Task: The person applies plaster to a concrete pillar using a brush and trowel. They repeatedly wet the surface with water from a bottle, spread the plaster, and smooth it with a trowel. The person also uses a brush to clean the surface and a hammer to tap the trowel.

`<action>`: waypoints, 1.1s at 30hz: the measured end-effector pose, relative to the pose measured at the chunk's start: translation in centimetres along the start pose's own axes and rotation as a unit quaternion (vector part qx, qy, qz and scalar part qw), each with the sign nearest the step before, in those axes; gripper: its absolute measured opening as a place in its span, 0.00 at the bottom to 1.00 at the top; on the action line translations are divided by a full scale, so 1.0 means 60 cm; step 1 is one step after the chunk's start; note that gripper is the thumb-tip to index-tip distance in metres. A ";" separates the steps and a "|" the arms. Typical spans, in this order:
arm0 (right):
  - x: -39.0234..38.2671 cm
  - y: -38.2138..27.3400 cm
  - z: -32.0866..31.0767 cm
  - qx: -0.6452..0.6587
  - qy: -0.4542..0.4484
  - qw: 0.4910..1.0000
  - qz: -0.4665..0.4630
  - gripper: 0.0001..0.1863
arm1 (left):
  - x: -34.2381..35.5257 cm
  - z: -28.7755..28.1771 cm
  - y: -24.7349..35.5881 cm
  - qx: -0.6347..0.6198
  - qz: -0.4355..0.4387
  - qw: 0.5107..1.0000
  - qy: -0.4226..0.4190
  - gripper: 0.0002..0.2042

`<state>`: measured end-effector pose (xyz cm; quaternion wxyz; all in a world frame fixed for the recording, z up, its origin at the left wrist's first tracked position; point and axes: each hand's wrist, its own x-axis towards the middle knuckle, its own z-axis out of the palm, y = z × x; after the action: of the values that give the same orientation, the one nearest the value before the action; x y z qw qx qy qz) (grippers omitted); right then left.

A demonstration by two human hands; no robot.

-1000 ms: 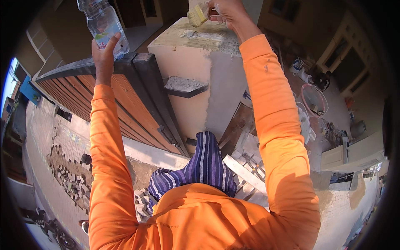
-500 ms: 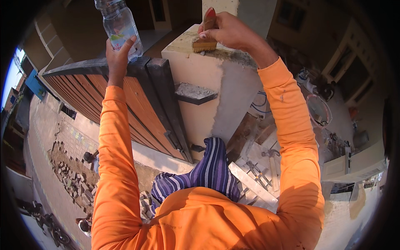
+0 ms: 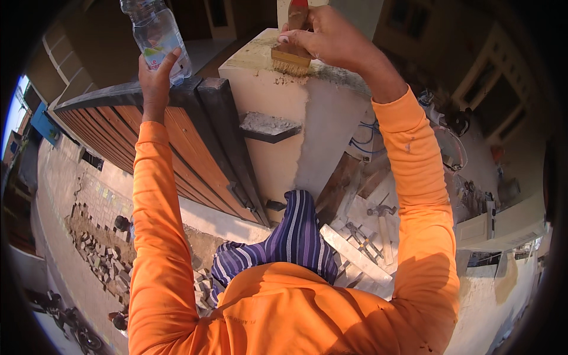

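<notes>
Right hand point(image 3: 340, 38): The thumb and fingers are clamping on the brush point(image 3: 290, 56), low on its handle. A loose pinch could let it twist.
Brush: It is pointing bristles down at the near edge of the post point(image 3: 260, 94) top. Pushing too hard could make it slip off.
Left hand point(image 3: 155, 80): The thumb is pressing the front of the bottle point(image 3: 155, 29); the other fingers are mostly hiding behind.
Bottle: It is leaning left, over the far end of the gate point(image 3: 189, 139); I cannot tell if they are touching. Squeezing hard could squash its thin plastic.
Striped cloth point(image 3: 303, 231): It is covering the leg by the post, so a dropped brush could hit it.
Hammer point(image 3: 382, 214): It is lying low on the right.
</notes>
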<state>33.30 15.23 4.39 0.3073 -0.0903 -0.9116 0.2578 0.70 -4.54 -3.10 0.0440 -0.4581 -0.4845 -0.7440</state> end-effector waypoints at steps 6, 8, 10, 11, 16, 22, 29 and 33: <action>0.003 -0.016 0.012 -0.183 0.100 0.978 -0.002 0.18 | 0.000 0.002 0.003 0.004 -0.010 1.000 0.002 0.27; -0.013 -0.033 0.024 -0.208 0.078 0.975 0.020 0.20 | 0.002 0.000 0.000 0.005 -0.004 1.000 0.000 0.27; -0.027 -0.059 0.028 -0.148 0.045 0.988 0.008 0.22 | 0.001 -0.003 -0.005 0.006 0.009 1.000 -0.004 0.27; -0.038 -0.072 0.022 -0.128 0.046 0.991 0.000 0.19 | 0.002 -0.005 -0.007 0.001 0.012 1.000 -0.004 0.28; -0.050 -0.089 -0.032 -0.168 0.134 0.977 0.001 0.16 | 0.008 -0.009 -0.016 0.006 0.002 1.000 -0.003 0.30; -0.084 -0.035 -0.032 -0.276 0.080 0.958 0.016 0.22 | 0.009 -0.009 -0.017 0.000 0.005 1.000 0.001 0.30; -0.095 -0.072 -0.069 -0.176 0.158 0.966 0.105 0.17 | 0.010 -0.010 -0.019 0.014 -0.003 1.000 -0.003 0.30; -0.095 -0.090 -0.063 -0.202 0.106 0.969 0.096 0.17 | 0.010 -0.008 -0.014 0.031 -0.002 1.000 0.004 0.29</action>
<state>40.07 10.38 6.87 0.3513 -0.2640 -0.8942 0.0856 -0.36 -4.25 -3.28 0.0581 -0.4529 -0.5077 -0.7305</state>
